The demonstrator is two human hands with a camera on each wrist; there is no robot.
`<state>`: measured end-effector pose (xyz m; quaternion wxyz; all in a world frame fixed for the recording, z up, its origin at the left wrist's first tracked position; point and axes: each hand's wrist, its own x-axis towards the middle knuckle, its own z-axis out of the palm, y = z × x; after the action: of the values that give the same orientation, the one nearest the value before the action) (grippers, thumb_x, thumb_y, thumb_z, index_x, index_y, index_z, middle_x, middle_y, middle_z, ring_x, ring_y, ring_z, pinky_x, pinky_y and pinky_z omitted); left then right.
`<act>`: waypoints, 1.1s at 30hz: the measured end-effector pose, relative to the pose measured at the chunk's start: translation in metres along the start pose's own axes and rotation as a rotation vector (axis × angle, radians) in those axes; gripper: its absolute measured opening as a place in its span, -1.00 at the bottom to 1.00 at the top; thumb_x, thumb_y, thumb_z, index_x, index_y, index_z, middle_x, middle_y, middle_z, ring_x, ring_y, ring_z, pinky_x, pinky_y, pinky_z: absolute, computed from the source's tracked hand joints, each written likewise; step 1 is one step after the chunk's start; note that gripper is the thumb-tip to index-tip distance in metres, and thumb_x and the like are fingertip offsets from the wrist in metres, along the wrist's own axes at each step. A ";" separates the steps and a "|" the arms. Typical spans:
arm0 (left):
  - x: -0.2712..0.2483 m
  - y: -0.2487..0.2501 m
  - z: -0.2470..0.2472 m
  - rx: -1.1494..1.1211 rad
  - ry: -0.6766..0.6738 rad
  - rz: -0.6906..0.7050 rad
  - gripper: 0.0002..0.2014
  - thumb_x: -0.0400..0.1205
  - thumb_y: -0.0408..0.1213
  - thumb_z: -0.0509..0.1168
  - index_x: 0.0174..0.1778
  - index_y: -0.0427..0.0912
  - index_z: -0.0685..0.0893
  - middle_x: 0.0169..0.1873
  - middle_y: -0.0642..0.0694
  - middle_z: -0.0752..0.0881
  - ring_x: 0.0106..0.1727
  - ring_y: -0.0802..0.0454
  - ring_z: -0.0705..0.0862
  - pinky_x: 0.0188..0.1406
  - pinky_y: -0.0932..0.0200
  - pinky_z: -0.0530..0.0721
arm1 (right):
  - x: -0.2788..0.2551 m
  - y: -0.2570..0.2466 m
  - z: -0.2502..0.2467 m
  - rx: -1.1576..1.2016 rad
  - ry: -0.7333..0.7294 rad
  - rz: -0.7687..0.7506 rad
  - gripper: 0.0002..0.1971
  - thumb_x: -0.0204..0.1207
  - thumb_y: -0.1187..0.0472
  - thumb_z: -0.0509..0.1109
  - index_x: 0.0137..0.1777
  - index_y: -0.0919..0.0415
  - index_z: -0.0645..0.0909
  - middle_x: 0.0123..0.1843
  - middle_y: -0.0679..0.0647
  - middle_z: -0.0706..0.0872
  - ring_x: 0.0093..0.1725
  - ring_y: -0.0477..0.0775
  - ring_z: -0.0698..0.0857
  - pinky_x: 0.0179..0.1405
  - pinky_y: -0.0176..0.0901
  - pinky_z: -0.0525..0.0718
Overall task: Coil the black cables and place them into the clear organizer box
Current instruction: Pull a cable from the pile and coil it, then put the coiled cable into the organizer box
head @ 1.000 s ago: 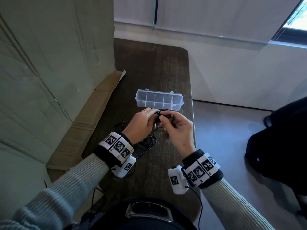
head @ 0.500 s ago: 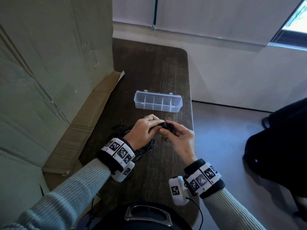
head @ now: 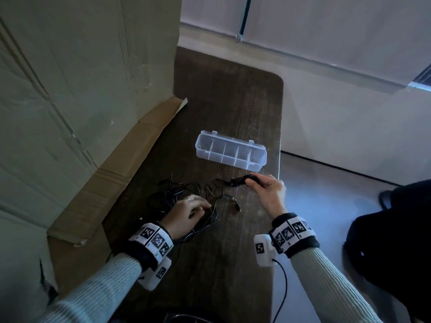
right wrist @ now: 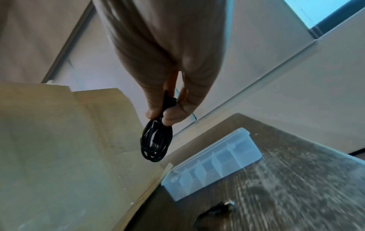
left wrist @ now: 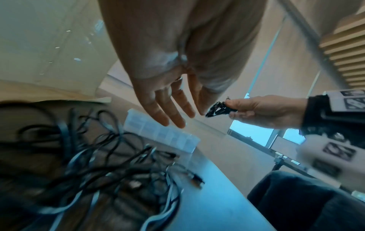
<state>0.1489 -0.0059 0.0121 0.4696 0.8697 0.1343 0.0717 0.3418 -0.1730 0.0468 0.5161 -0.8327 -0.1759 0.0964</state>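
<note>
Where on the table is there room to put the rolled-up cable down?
Bare wood lies beyond the clear organizer box, toward the table's far end, and near the person, between the two wrists. It is crowded left of the middle, where the loose black cables tangle under the left hand.

the head view is dim and bluish, with daylight entering from a window (head: 423, 78) at the upper right. both wrist views are brighter but motion-blurred and bent at the edges.
</note>
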 end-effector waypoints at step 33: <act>-0.024 -0.052 -0.020 -0.238 0.220 -0.278 -0.74 0.67 -0.39 0.25 0.18 0.01 0.68 0.07 0.23 0.68 0.01 0.15 0.76 0.05 0.19 0.74 | 0.158 0.073 0.007 -0.693 -0.249 0.100 -0.87 0.49 0.36 0.45 -0.06 0.41 0.79 -0.01 0.29 0.79 0.04 0.25 0.73 0.00 -0.20 0.57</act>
<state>0.1126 0.0298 -0.0204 0.5569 0.7681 0.2940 0.1161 0.4992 -0.1344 -0.0187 0.1729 -0.9475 -0.2187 0.1567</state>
